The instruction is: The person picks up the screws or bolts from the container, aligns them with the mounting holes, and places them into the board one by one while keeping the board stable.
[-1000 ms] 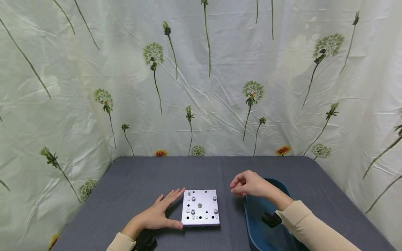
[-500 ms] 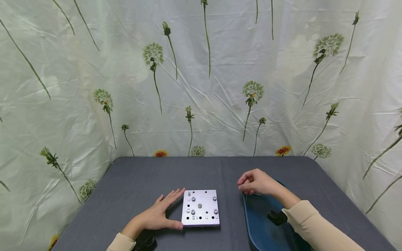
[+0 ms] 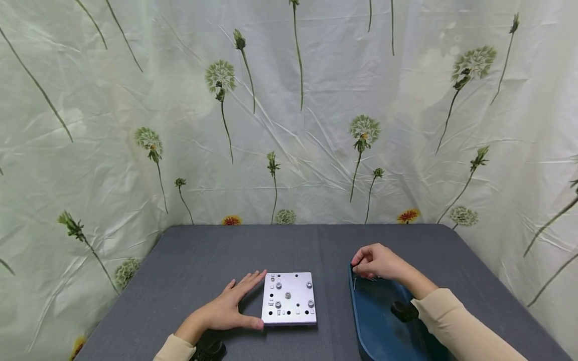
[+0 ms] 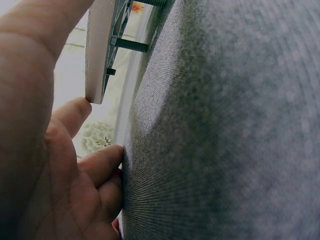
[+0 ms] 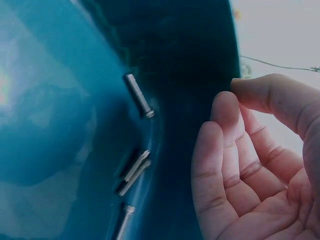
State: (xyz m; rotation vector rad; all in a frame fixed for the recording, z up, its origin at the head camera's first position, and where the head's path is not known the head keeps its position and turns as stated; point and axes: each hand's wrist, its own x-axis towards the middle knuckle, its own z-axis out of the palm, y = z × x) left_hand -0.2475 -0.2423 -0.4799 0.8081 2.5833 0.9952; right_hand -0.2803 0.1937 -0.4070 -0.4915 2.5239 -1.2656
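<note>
A square metal plate (image 3: 295, 287) with holes and several socket-head screws lies level, its right side apart from the tray. My left hand (image 3: 225, 308) is spread at the plate's left side, with thumb and a fingertip touching its edge. Threaded screw shanks (image 4: 131, 45) stick out under the plate in the left wrist view. My right hand (image 3: 378, 261) hovers at the far-left corner of a blue tray (image 3: 355, 316), fingers loosely bent, with nothing visible between them. Several loose screws (image 5: 139, 95) lie along the tray's inner edge, below the fingers in the right wrist view.
Grey cloth (image 3: 253, 245) covers the table. A white curtain (image 3: 316, 150) with dandelion prints hangs behind it. Black devices sit at both wrists, one by the right wrist (image 3: 404, 312) over the tray.
My right hand has moved right, from beside the tray's far-left corner to over that corner. The left hand and plate stay in place.
</note>
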